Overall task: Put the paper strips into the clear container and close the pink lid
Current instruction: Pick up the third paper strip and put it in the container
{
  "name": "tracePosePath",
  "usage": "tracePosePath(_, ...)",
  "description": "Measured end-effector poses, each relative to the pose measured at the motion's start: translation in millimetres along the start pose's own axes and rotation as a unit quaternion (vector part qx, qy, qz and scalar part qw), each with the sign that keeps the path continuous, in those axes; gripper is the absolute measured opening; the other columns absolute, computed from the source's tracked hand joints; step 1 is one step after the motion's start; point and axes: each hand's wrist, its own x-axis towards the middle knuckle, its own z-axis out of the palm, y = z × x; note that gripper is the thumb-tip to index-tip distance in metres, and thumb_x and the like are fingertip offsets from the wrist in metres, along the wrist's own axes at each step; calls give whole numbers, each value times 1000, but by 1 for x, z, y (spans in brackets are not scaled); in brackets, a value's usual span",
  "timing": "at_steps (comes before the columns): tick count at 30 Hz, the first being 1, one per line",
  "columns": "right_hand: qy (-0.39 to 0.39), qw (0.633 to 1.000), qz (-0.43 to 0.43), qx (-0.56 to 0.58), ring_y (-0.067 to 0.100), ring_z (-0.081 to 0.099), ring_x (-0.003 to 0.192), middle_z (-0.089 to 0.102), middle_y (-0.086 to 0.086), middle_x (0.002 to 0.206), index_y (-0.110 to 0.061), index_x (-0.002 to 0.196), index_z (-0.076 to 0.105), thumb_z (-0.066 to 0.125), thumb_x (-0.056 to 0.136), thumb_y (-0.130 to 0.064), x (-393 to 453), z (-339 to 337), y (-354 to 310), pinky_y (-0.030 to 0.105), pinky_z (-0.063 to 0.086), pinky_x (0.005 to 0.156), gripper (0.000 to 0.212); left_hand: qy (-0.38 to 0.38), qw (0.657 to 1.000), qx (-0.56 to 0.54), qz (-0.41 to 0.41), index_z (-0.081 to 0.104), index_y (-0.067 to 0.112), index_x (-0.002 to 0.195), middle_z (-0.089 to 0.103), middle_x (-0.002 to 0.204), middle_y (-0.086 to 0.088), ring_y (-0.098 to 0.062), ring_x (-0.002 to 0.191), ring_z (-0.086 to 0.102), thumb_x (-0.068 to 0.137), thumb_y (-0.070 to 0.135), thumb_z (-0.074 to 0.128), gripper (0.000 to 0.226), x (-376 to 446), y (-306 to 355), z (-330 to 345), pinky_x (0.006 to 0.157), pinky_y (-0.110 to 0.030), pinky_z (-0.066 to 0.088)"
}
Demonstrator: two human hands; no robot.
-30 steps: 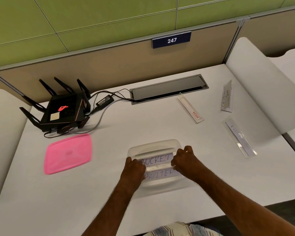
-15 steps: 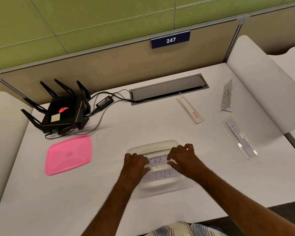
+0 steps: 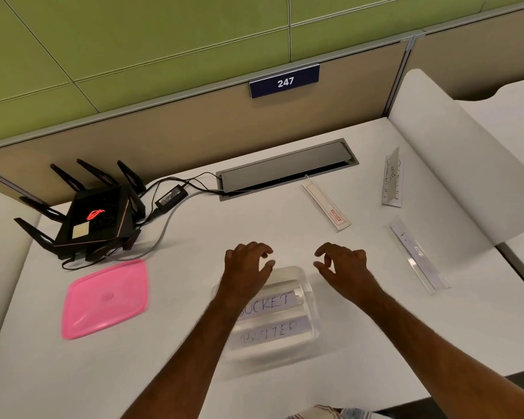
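Note:
The clear container (image 3: pixel 307 300) sits on the white desk near the front edge, holding two paper strips lettered BUCKET (image 3: pixel 280 303) and BUTTER (image 3: pixel 270 331). My left hand (image 3: pixel 245 269) hovers over the container's far left corner, fingers loosely curled and holding nothing. My right hand (image 3: pixel 344 267) hovers just right of the container, also empty with relaxed curled fingers. The pink lid (image 3: pixel 106 297) lies flat to the left. Three more strips lie on the desk to the right: one with a red mark (image 3: pixel 327 207), a folded handwritten one (image 3: pixel 393 182) and a clear-sleeved one (image 3: pixel 418 255).
A black router (image 3: pixel 94 217) with antennas and cables stands at the back left. A grey cable hatch (image 3: pixel 286 169) is set into the desk at the back. White side dividers (image 3: pixel 454 164) border the desk on both sides.
Both hands lifted off the strips in the container and moved apart and away from me. The BUCKET and BUTTER strips now lie uncovered inside.

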Motion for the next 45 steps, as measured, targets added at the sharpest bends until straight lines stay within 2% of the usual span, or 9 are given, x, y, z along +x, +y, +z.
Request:
tracePosePath(5, 14, 999, 47, 8, 4, 56, 76, 59, -11, 79, -30, 110, 59, 63, 96, -38, 17, -10, 25, 39, 34, 92, 16, -16, 999, 14, 26, 65, 31, 113, 65, 105, 15, -14, 101, 57, 92, 40, 62, 23, 52, 10, 1, 88, -33, 33)
tracePosePath(10, 21, 996, 86, 13, 9, 60, 83, 64, -11, 92, -27, 118, 54, 64, 95, -37, 36, -18, 46, 38, 35, 96, 27, -53, 998, 0, 34, 62, 25, 123, 64, 119, 9, -18, 110, 58, 93, 37, 64, 32, 101, 22, 9, 96, -37, 38)
tracePosePath(13, 24, 994, 106, 18, 13, 63, 87, 66, -9, 96, -24, 122, 51, 65, 96, -36, 47, -19, 57, 39, 36, 96, 32, -85, 996, -16, 24, 55, 23, 133, 60, 132, 6, -22, 119, 55, 93, 36, 64, 43, 128, 27, 15, 102, -38, 39)
tracePosePath(20, 30, 989, 143, 28, 14, 61, 78, 61, -12, 92, -24, 127, 43, 67, 94, -34, 76, -14, 81, 42, 39, 91, 41, -149, 987, -59, -19, 32, 21, 153, 39, 157, 0, -24, 142, 38, 94, 38, 63, 68, 185, 36, 37, 116, -40, 32)
tracePosePath(24, 29, 987, 155, 34, 15, 56, 87, 57, -12, 91, -25, 125, 46, 68, 93, -34, 89, -10, 90, 44, 43, 90, 40, -183, 979, -78, -52, 22, 20, 157, 30, 162, -1, -25, 146, 33, 94, 39, 64, 79, 212, 37, 54, 118, -44, 32)
tracePosePath(29, 22, 990, 143, 1, 19, 61, 93, 67, -1, 108, -22, 119, 54, 64, 96, -36, 100, -6, 93, 44, 46, 91, 28, -217, 972, -72, -60, 10, 20, 159, 20, 165, -2, -25, 149, 26, 89, 34, 73, 95, 238, 35, 74, 118, -42, 29)
tracePosePath(34, -5, 990, 136, -32, 22, 63, 97, 67, 3, 115, -19, 121, 55, 58, 98, -39, 106, -4, 94, 40, 41, 89, 30, -220, 971, -67, -67, 4, 19, 159, 14, 167, -5, -27, 151, 22, 90, 30, 72, 98, 261, 34, 89, 121, -44, 26)
tracePosePath(38, -29, 989, 139, -45, 22, 62, 100, 66, 2, 120, -19, 123, 53, 54, 100, -39, 108, 0, 94, 39, 39, 91, 31, -216, 971, -79, -66, 6, 17, 159, 20, 165, -7, -29, 150, 24, 93, 28, 69, 92, 275, 39, 97, 120, -46, 28)
tracePosePath(45, -59, 986, 150, -47, 24, 69, 101, 65, 7, 135, -19, 118, 49, 44, 105, -30, 109, -1, 90, 40, 36, 98, 17, -209, 971, -92, -69, 17, 15, 157, 42, 152, -9, -29, 141, 38, 90, 22, 73, 87, 283, 45, 97, 111, -48, 42)
